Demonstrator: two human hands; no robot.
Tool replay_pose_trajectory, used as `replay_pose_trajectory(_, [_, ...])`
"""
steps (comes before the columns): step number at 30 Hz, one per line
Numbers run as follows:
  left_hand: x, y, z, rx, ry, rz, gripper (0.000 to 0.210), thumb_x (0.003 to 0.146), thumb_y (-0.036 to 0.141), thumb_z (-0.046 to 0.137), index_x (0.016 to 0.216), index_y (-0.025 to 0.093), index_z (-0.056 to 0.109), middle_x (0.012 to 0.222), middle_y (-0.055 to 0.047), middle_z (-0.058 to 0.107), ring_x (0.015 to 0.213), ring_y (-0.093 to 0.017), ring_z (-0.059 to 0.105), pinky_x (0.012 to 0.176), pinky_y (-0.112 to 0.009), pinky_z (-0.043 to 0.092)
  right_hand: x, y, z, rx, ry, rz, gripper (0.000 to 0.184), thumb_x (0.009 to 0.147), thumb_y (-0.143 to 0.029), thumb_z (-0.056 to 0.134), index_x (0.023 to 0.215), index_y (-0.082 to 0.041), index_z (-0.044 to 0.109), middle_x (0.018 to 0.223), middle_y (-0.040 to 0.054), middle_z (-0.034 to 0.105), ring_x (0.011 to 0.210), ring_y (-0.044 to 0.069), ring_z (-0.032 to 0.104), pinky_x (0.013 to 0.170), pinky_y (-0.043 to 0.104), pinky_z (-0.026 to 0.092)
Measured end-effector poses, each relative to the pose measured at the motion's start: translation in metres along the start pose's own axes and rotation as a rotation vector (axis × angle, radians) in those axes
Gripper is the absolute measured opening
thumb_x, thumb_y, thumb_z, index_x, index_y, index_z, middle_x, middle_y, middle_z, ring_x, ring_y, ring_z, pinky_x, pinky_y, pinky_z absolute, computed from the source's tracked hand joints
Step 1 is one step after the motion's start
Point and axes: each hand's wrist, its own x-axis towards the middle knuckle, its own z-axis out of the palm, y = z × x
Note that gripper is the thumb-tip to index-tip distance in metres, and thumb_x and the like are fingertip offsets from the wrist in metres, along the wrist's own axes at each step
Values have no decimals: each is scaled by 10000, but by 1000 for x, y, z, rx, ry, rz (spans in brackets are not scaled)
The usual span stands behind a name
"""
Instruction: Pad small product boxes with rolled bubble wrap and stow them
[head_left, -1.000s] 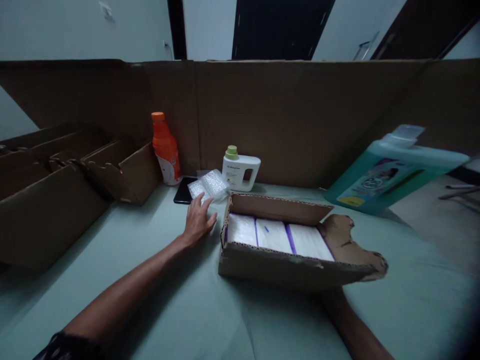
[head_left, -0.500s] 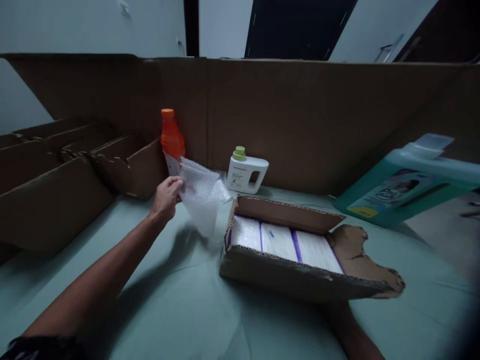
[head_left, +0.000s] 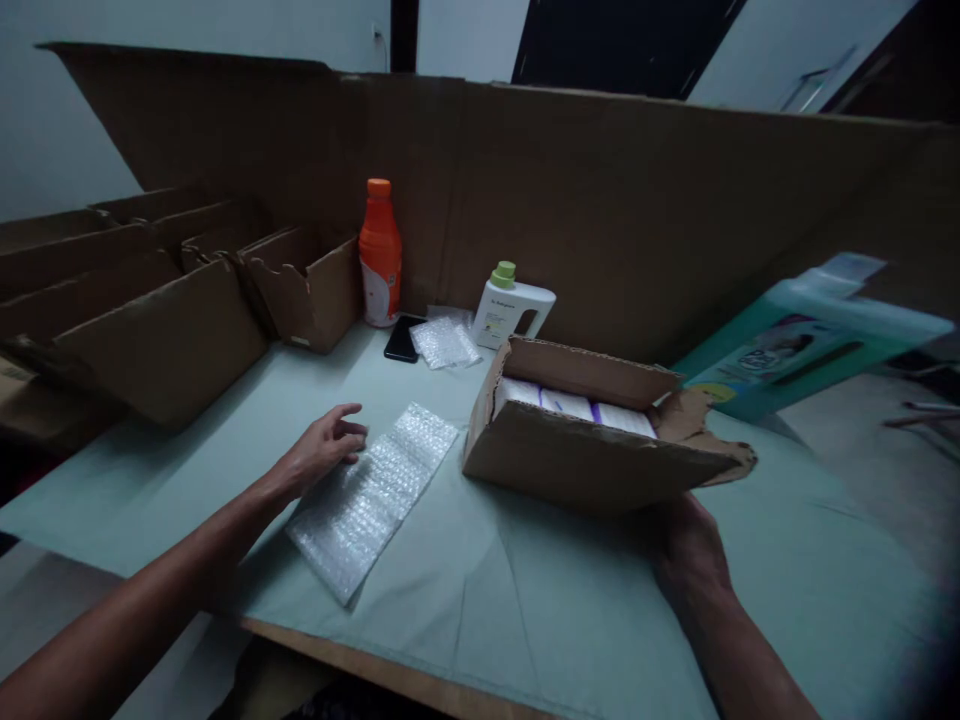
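My left hand [head_left: 330, 446] has its fingers apart beside a flat sheet of bubble wrap [head_left: 379, 500] on the green cloth; I cannot tell whether they touch. To the right, my right hand [head_left: 688, 540] grips the near side of a cardboard box [head_left: 577, 455] from below, its fingers hidden behind the cardboard. The box is tilted, with a torn flap at its right end. Inside lie white packs [head_left: 568, 404] with purple edges, side by side.
An orange bottle [head_left: 381, 255], a black phone [head_left: 403, 338], smaller bubble wrap [head_left: 448, 341] and a white jug [head_left: 514, 312] stand or lie at the back. Open cardboard bins [head_left: 165, 345] line the left. A large green bottle [head_left: 795, 340] is at right. A cardboard wall [head_left: 600, 200] runs behind.
My left hand has let go of the bubble wrap, which now lies flat on the cloth nearer to me. The box has tilted. The view has shifted downward, showing the phone and the table's front edge.
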Motion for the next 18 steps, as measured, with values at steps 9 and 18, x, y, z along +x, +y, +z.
replay_pose_trajectory(9, [5, 35, 82, 354, -278, 564, 558, 846, 370, 640, 1374, 199, 578, 1377, -140, 629, 1218, -304, 599, 1008, -452, 489, -26, -15, -7, -305, -199, -12, 515, 675, -498, 771, 1083, -197, 676, 1118, 145, 750, 1078, 356, 679, 897, 472, 551])
replay_pose_trajectory(18, [41, 54, 64, 386, -302, 524, 577, 845, 301, 618, 1397, 145, 553, 1471, -168, 552, 1334, -330, 529, 1078, -487, 434, 13, -21, 52, -428, -128, -119, 452, 753, -483, 658, 1054, -145, 677, 1078, 148, 743, 1033, 318, 684, 917, 467, 528])
